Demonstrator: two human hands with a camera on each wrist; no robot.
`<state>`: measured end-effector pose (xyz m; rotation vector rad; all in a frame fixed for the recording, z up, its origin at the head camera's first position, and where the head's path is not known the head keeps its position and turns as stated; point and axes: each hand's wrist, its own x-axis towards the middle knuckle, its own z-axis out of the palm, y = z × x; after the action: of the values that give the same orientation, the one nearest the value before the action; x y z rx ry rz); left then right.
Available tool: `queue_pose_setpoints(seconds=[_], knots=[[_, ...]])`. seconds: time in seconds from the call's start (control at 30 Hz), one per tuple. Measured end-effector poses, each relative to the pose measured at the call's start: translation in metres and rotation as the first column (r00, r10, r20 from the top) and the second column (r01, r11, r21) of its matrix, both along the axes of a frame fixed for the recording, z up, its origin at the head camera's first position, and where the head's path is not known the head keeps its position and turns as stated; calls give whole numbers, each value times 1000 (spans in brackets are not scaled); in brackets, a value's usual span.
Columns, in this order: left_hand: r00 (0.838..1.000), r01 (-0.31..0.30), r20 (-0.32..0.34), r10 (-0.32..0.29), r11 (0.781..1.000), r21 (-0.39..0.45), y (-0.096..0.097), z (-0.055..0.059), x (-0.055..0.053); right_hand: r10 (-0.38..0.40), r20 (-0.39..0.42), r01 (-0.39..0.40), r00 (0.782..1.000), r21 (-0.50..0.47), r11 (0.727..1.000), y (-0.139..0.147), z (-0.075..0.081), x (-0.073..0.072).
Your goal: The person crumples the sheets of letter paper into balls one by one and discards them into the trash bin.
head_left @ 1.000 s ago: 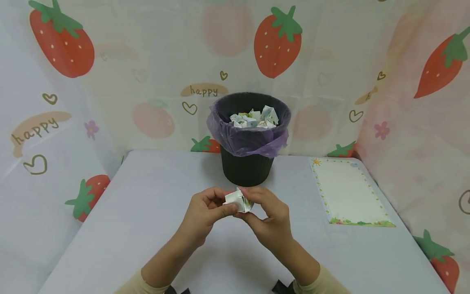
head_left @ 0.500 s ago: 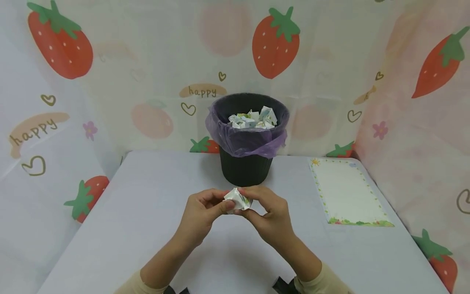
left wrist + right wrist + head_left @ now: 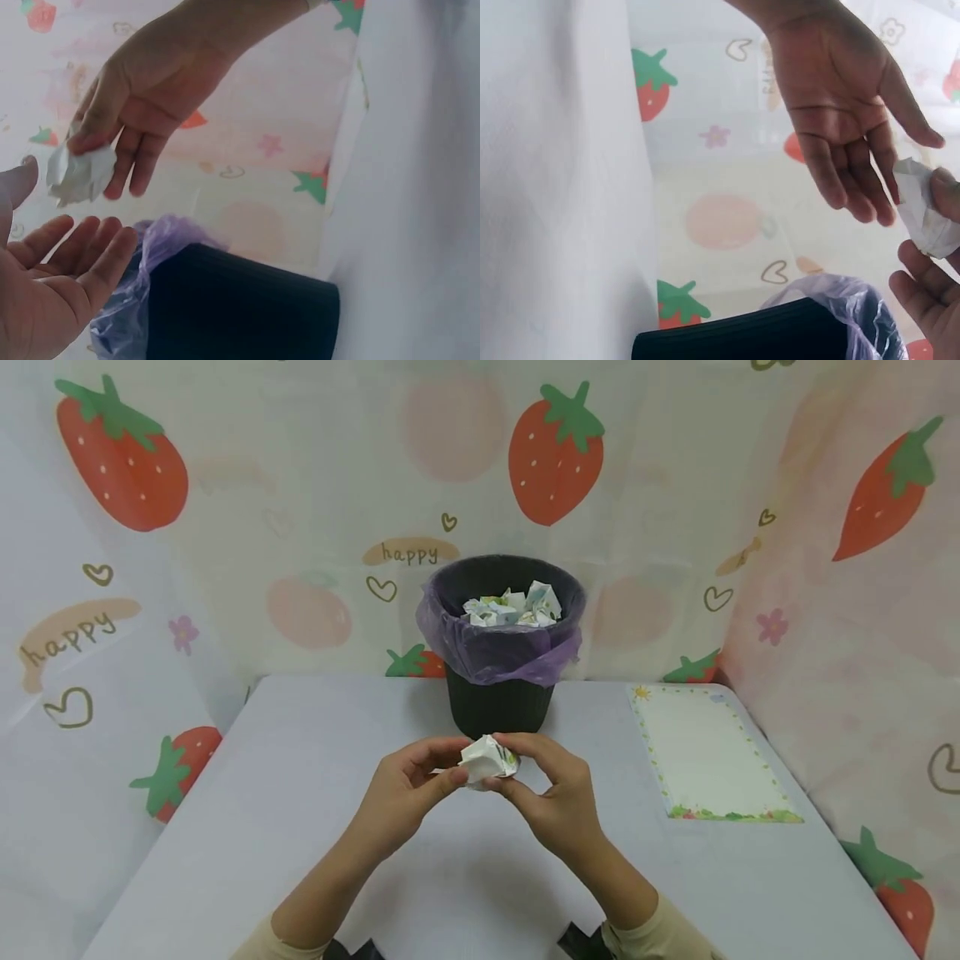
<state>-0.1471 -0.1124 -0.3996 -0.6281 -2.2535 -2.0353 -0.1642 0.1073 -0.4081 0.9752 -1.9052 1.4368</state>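
Note:
A crumpled ball of white paper with small coloured print is held above the table, in front of the bin. My right hand pinches it between thumb and fingers, as the left wrist view shows at the paper ball. Beside it, my left hand has its fingers loosely extended, thumb apart, fingertips right by the paper. In the right wrist view, the left hand shows an open palm next to the paper ball. Behind both hands stands a black bin lined with a purple bag.
Several crumpled papers lie inside the bin. A flat sheet of paper with a decorated border rests on the white table at the right. Strawberry-printed cloth hangs around the back and sides.
The left hand's fingers have loosened from the paper ball and the thumb has drawn back to the left. The right hand keeps its pinch. The head view has tilted slightly up.

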Motion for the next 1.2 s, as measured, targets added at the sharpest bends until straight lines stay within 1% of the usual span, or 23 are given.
queue_pose_setpoints(seconds=[0.13,0.27,0.33,0.4,0.53,0.7,0.8,0.93,1.03,1.13,1.2], knots=[[998,-56,-43,56,998,-2,-10,5,-9,-4,29,4,1000,-14,1000,1,0,0],[988,-135,-72,133,991,-15,-18,15,-21,5,26,-4,1000,-32,999,1,1,-1],[984,-163,-78,161,986,-19,-21,20,-27,11,22,-10,1000,-38,999,1,1,-2],[980,-182,-87,180,983,-21,-23,25,-32,15,17,-14,1000,-43,999,1,2,-3],[974,-198,-119,195,980,-17,-27,35,-45,23,20,-22,1000,-44,999,2,2,-3],[954,-251,-183,238,967,-50,-29,46,-63,23,15,-23,1000,-38,999,2,3,-2],[943,-282,-208,261,956,-75,-28,54,-74,19,11,-18,1000,-38,999,4,3,-2],[935,-314,-210,285,942,-118,-28,63,-88,21,15,-21,1000,-38,999,5,3,-2],[927,-340,-224,300,924,-174,-28,67,-100,26,17,-26,1000,-38,999,6,4,-3],[919,-361,-253,302,901,-239,-29,71,-113,29,11,-29,1000,-38,999,6,5,-3],[918,-367,-265,296,888,-277,-29,73,-122,31,4,-31,1000,-40,999,6,7,-3]])
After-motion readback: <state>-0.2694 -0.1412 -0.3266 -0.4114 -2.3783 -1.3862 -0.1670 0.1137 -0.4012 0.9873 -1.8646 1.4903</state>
